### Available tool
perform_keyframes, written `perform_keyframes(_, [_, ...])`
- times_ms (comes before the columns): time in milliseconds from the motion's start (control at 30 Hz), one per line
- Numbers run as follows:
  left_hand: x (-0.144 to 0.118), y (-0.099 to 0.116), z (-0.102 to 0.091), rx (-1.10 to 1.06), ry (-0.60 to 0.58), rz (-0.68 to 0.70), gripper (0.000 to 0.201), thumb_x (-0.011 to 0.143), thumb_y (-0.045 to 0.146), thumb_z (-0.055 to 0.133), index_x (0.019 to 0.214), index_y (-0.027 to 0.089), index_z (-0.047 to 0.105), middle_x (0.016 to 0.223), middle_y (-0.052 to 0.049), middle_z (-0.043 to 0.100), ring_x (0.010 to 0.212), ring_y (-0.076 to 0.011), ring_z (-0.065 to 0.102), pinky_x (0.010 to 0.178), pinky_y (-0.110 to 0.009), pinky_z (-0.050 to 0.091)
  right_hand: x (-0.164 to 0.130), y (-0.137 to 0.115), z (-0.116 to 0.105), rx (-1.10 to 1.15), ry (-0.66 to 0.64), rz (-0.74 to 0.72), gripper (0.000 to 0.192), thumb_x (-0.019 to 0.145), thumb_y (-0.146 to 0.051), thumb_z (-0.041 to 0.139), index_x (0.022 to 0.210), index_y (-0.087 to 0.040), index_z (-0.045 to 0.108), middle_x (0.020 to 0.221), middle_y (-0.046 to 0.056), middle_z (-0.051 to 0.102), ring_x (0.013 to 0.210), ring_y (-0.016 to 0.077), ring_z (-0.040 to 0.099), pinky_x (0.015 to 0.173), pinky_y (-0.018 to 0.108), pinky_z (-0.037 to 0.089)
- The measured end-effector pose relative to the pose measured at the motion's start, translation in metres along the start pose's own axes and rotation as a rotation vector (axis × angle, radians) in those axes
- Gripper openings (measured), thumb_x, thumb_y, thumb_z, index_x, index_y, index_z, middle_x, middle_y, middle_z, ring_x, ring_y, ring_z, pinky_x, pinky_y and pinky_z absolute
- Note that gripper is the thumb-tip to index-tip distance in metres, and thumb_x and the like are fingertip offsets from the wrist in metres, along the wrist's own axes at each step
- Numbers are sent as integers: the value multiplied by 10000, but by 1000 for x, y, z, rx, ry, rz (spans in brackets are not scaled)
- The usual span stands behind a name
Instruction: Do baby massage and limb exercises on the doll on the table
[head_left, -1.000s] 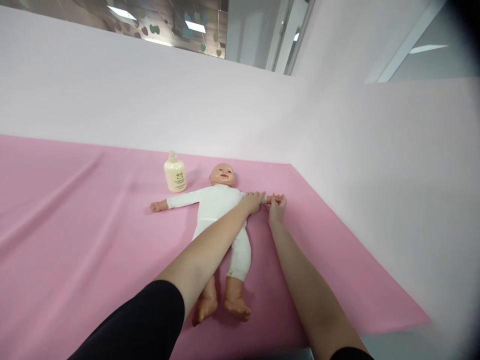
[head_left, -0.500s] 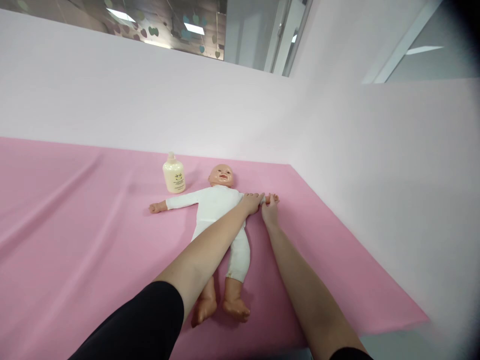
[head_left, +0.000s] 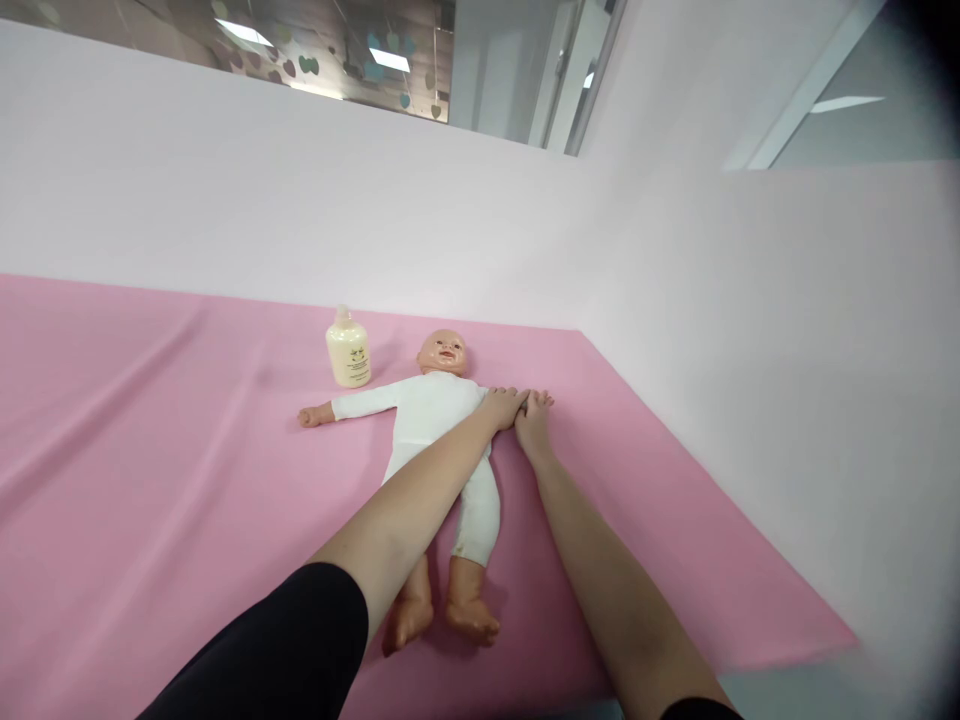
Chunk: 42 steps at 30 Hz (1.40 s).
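Note:
A baby doll (head_left: 429,412) in a white bodysuit lies on its back on the pink sheet (head_left: 150,480), arms spread, bare feet toward me. My left hand (head_left: 504,406) rests on the upper part of the doll's right-side arm, and my forearm crosses over its body. Right beside it, my right hand (head_left: 533,422) is closed around that arm's far end, covering the sleeve cuff and the doll's hand. The two hands touch. A cream lotion bottle (head_left: 348,347) stands upright just left of the doll's head.
Pale pink walls (head_left: 375,220) rise behind the sheet and along its right side, meeting in a corner beyond the doll. The sheet's right edge (head_left: 750,560) runs diagonally toward me. Ceiling lights and hanging hearts show above the back wall.
My right hand has slid left along the doll's arm, from its fingertips to next to my left hand. My left hand has stayed put.

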<state>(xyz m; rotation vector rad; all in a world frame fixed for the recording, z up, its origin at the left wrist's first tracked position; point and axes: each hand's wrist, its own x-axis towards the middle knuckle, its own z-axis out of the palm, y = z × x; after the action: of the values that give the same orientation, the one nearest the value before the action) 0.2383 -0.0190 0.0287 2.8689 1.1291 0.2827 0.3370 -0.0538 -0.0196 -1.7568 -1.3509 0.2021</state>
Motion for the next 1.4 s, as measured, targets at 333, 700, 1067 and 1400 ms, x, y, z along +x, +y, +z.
perform_keyframes(333, [-2, 3, 0, 34, 18, -179, 358, 912, 260, 403, 1261, 211, 466, 1246, -136, 569, 1165, -310, 506, 1009, -544, 244, -2, 1, -2, -140, -60, -117, 592, 747, -104, 337, 1322, -45, 468, 1485, 184, 306, 1428, 344, 92, 1123, 579, 150])
perform_keyframes(700, [-1, 5, 0, 28, 22, -161, 305, 934, 275, 381, 1204, 185, 491, 1231, -139, 570, 1125, -301, 533, 936, -501, 338, -1, 2, -3, -80, -43, -149, 587, 731, -111, 358, 1297, -92, 513, 1443, 142, 399, 1407, 289, 191, 1147, 539, 152])
perform_keyframes(1067, [2, 2, -5, -4, -5, -124, 298, 932, 228, 379, 1183, 186, 534, 1225, -103, 590, 1121, -265, 549, 937, -443, 373, 0, 2, -2, -102, -45, -161, 583, 751, -126, 329, 1304, -23, 483, 1428, 178, 403, 1387, 296, 233, 1151, 509, 145])
perform_keyframes(1400, [-3, 0, -7, 2, -46, -246, 453, 879, 326, 486, 1263, 85, 476, 1317, -217, 510, 1245, -300, 444, 1029, -466, 272, -3, 5, -3, -172, -53, -171, 634, 714, -149, 385, 1330, -14, 448, 1464, 191, 332, 1400, 352, 171, 1134, 529, 171])
